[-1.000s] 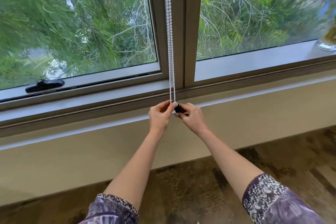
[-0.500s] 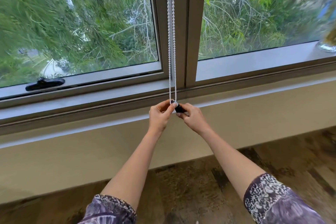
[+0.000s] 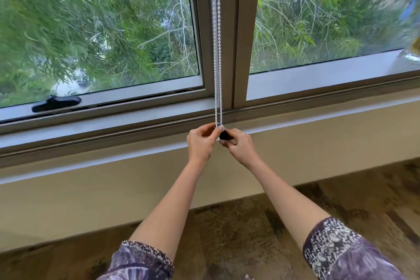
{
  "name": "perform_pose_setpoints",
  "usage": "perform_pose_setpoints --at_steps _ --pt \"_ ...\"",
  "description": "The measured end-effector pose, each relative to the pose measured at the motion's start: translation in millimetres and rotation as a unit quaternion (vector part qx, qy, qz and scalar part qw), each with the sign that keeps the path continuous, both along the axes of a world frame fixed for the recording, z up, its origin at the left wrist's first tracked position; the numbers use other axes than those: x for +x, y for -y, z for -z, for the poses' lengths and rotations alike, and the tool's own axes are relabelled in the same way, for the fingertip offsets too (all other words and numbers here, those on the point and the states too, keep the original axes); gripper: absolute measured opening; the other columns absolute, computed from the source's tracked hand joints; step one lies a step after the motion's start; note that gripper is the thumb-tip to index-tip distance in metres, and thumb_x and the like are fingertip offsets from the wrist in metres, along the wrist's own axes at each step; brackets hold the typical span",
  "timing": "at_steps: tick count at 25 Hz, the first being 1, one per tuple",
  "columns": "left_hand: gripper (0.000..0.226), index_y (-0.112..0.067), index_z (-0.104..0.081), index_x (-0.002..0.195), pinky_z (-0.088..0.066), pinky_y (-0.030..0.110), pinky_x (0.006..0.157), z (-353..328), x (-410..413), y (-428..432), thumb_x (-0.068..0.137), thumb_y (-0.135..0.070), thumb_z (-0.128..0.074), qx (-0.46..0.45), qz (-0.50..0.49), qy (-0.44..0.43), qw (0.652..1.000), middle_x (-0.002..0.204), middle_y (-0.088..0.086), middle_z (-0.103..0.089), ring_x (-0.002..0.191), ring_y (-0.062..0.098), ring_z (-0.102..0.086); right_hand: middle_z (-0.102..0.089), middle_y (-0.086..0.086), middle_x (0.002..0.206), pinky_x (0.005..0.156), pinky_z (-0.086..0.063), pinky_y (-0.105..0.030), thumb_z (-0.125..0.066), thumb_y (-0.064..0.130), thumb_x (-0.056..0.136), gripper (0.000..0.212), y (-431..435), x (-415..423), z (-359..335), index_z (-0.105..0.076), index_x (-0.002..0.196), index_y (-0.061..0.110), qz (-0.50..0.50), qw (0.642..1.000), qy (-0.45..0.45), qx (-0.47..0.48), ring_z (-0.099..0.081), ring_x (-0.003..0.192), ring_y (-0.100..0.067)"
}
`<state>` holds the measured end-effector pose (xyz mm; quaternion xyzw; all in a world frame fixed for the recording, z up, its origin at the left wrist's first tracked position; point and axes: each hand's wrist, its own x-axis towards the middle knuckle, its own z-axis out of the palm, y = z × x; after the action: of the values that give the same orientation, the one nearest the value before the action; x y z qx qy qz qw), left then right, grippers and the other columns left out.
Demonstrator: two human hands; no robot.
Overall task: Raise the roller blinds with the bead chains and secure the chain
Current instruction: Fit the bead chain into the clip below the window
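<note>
A white bead chain (image 3: 217, 48) hangs as two taut strands down the grey post between the two window panes. Its bottom loop ends just below the sill edge, where my left hand (image 3: 201, 142) pinches it between thumb and forefinger. Touching it from the right, my right hand (image 3: 241, 146) grips a small black chain holder (image 3: 224, 135) at the loop's end. The blind itself is out of view above.
A black window handle (image 3: 56, 103) lies on the left pane's lower frame. The grey sill (image 3: 318, 107) runs across, with a beige wall below and patterned floor beneath. A glass object (image 3: 412, 57) stands on the sill at far right.
Both hands stay together at the chain's bottom loop and the black holder. Only the view has shifted slightly; the grip looks the same.
</note>
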<state>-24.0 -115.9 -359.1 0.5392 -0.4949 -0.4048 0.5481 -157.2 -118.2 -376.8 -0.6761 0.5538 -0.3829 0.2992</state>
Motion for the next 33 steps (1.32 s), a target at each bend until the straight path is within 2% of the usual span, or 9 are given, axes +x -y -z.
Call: perform_pose_setpoints --at_steps 4,7,10,16,19,21,23,29,33 --pt "0.016 -0.014 -0.077 0.094 -0.053 0.013 0.070 -2 1 1 0.079 -0.018 -0.079 0.003 0.020 0.028 0.999 0.079 -0.011 -0.075 0.072 -0.003 -0.070 -0.068 -0.012 0.094 0.072 -0.039 -0.018 -0.067 0.011 0.083 0.024 2 -1 -1 -0.070 0.106 0.010 0.006 1.000 -0.011 -0.001 -0.063 0.088 -0.023" --pt "0.025 -0.011 -0.077 0.101 -0.059 0.025 0.077 -4 4 1 0.080 -0.024 -0.079 0.007 0.031 0.071 0.997 0.087 -0.002 -0.077 0.080 0.005 -0.074 -0.068 -0.011 0.094 0.071 -0.037 -0.014 -0.067 0.010 0.083 0.022 3 -3 -2 -0.070 0.106 0.010 0.000 1.000 -0.003 0.001 -0.062 0.088 -0.022" --pt "0.028 -0.014 -0.077 0.104 -0.059 0.041 0.086 -7 7 2 0.082 -0.031 -0.075 0.012 0.059 0.126 0.990 0.092 0.001 -0.078 0.088 0.014 -0.074 -0.068 -0.011 0.092 0.077 -0.045 -0.023 -0.066 0.008 0.083 0.021 -1 -3 -1 -0.069 0.104 0.010 0.000 1.000 0.027 0.009 -0.064 0.089 -0.024" --pt "0.029 -0.016 -0.077 0.104 -0.059 0.041 0.082 -9 12 0 0.084 -0.036 -0.072 0.006 0.073 0.178 0.981 0.089 -0.001 -0.078 0.084 0.011 -0.074 -0.069 -0.014 0.092 0.082 -0.049 -0.037 -0.067 0.010 0.083 0.024 -6 -2 -3 -0.069 0.107 0.009 -0.011 1.000 0.026 -0.002 -0.063 0.089 -0.027" --pt "0.035 -0.018 -0.076 0.108 -0.059 0.038 0.084 -13 9 0 0.081 -0.041 -0.072 0.013 0.034 0.216 0.976 0.091 -0.001 -0.079 0.085 0.010 -0.074 -0.068 -0.014 0.087 0.073 -0.045 -0.023 -0.069 0.008 0.080 0.022 -5 1 -1 -0.070 0.102 0.007 0.008 0.998 -0.023 -0.058 -0.063 0.080 -0.027" --pt "0.037 -0.021 -0.076 0.108 -0.058 0.036 0.085 -16 6 -1 0.080 -0.045 -0.072 0.017 0.015 0.239 0.971 0.092 -0.002 -0.079 0.088 0.009 -0.073 -0.067 -0.014 0.083 0.066 -0.037 -0.006 -0.071 0.005 0.078 0.022 -5 3 0 -0.071 0.100 0.006 0.032 0.996 -0.017 -0.079 -0.062 0.074 -0.025" --pt "0.036 -0.023 -0.076 0.107 -0.058 0.035 0.084 -19 3 -1 0.080 -0.047 -0.071 0.022 0.015 0.250 0.968 0.092 -0.003 -0.079 0.089 0.007 -0.072 -0.067 -0.012 0.082 0.066 -0.036 -0.002 -0.071 0.005 0.078 0.022 -6 4 2 -0.071 0.100 0.007 0.046 0.996 0.011 -0.079 -0.062 0.074 -0.023" --pt "0.029 -0.019 -0.076 0.102 -0.057 0.044 0.081 -12 12 -2 0.085 -0.040 -0.066 0.030 0.082 0.220 0.972 0.086 0.004 -0.078 0.086 0.022 -0.074 -0.068 -0.006 0.094 0.087 -0.057 -0.038 -0.068 0.003 0.083 0.029 -13 2 2 -0.068 0.112 0.005 -0.019 0.979 0.190 0.078 -0.066 0.090 -0.021" --pt "0.025 -0.022 -0.076 0.097 -0.059 0.043 0.081 -8 6 -4 0.081 -0.040 -0.070 0.024 0.079 0.159 0.984 0.084 -0.002 -0.078 0.083 0.013 -0.075 -0.074 -0.010 0.089 0.085 -0.057 -0.041 -0.070 0.004 0.079 0.023 -8 -3 -2 -0.072 0.102 0.006 -0.007 0.987 0.151 0.063 -0.067 0.077 -0.015"
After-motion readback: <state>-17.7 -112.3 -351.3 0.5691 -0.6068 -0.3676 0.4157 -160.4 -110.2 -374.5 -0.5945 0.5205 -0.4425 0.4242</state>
